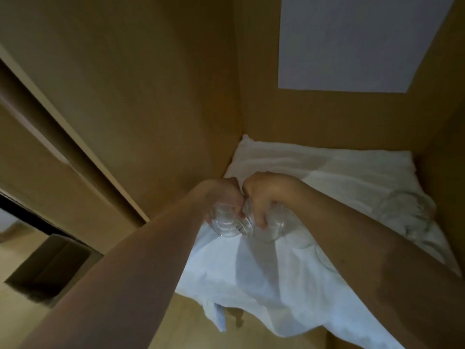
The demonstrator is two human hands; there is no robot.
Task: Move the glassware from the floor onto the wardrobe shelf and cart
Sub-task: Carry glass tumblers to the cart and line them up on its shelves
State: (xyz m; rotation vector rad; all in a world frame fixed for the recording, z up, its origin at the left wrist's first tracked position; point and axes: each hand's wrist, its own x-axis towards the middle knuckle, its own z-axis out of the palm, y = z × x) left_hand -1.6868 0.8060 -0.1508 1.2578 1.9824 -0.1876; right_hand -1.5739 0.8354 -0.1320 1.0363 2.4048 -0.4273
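Both my arms reach into the wooden wardrobe, over a shelf covered with a white cloth [289, 278]. My left hand [219, 195] is shut on a clear drinking glass [227, 226], tilted so its base faces me. My right hand [266, 195] is shut on a second clear glass [275, 226] right beside it; the two hands touch. Another clear glass item [407, 210] lies on the cloth at the right, close to the side wall. Both held glasses hover just above or on the cloth; I cannot tell which.
The wardrobe's brown side walls [156, 117] close in left and right. A pale sheet [357, 44] hangs on the back wall. The cloth's front edge droops over the shelf edge. A dark open box [52, 268] sits on the light floor at lower left.
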